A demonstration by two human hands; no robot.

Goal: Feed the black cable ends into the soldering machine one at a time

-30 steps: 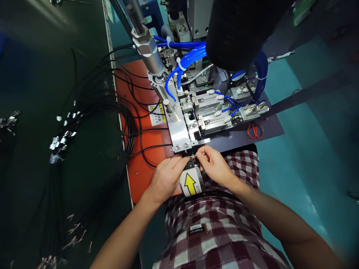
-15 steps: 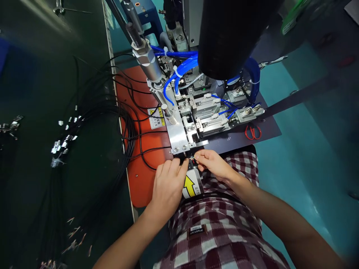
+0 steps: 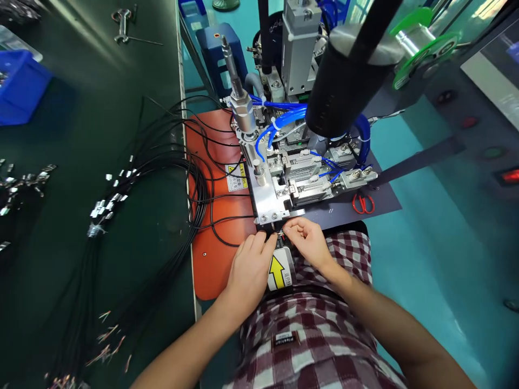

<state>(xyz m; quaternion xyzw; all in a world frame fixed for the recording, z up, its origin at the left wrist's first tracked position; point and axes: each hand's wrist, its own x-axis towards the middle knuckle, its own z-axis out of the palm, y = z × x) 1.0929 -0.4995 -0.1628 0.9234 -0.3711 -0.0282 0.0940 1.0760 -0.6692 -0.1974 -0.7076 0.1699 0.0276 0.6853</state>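
Orange rubbery mat [image 3: 214,227] is lying left of the shiny metal plate [image 3: 268,204]; just below that plate, left hand [image 3: 249,267] and right hand [image 3: 308,244] are pinching a thin black cable [image 3: 263,233].

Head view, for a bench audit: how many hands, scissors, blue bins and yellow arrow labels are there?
Hands: 2, left hand and right hand, pinching the cable end
Red scissors: 1
Blue bin: 1
Yellow arrow label: 1
Total: 5

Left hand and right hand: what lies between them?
In the head view, a white label with a yellow arrow lies between the left hand and the right hand; above it, the right pinches a thin cable end.
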